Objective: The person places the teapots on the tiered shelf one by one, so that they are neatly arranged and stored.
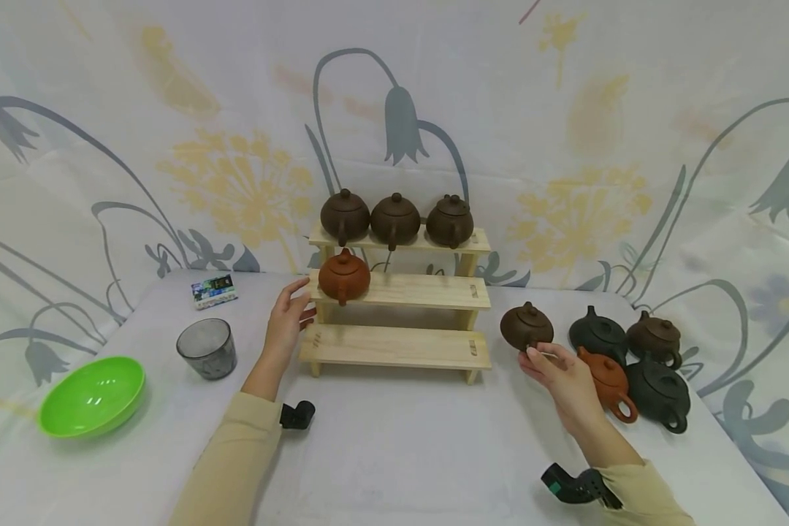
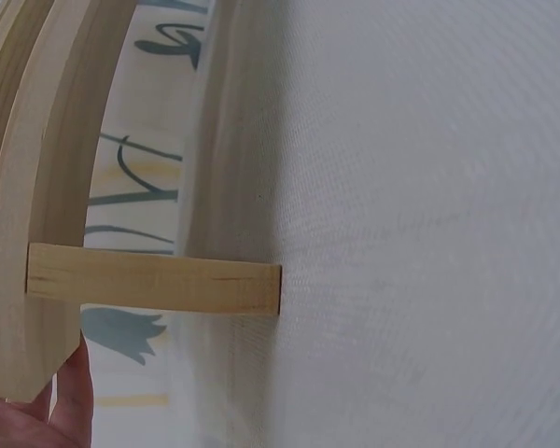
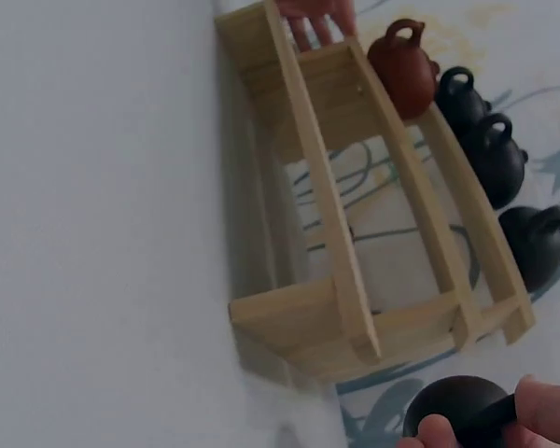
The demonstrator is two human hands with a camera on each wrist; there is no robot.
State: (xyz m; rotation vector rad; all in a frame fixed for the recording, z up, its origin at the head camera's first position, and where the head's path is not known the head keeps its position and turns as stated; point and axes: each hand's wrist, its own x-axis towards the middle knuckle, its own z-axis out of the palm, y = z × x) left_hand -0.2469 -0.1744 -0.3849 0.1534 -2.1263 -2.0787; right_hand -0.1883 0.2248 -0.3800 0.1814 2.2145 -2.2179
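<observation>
My right hand (image 1: pixel 562 380) pinches the handle of a dark brown teapot (image 1: pixel 527 326), just right of the three-tier wooden shelf (image 1: pixel 394 343). In the right wrist view, fingers and thumb (image 3: pixel 546 411) close on that handle. At the shelf's left side, my left hand (image 1: pixel 286 321) reaches to the end of the middle board with fingers loosely extended; whether they press the wood I cannot tell. An orange-brown teapot (image 1: pixel 344 276) sits at the left of the middle board. Three dark brown teapots (image 1: pixel 395 219) stand in a row on the top board.
Right of my right hand cluster several teapots: an orange one (image 1: pixel 606 376), black ones (image 1: pixel 659 391) and a brown one (image 1: pixel 654 336). On the left lie a green bowl (image 1: pixel 92 398), a smoky glass cup (image 1: pixel 207 351) and a small colourful box (image 1: pixel 213 292). A patterned cloth hangs behind.
</observation>
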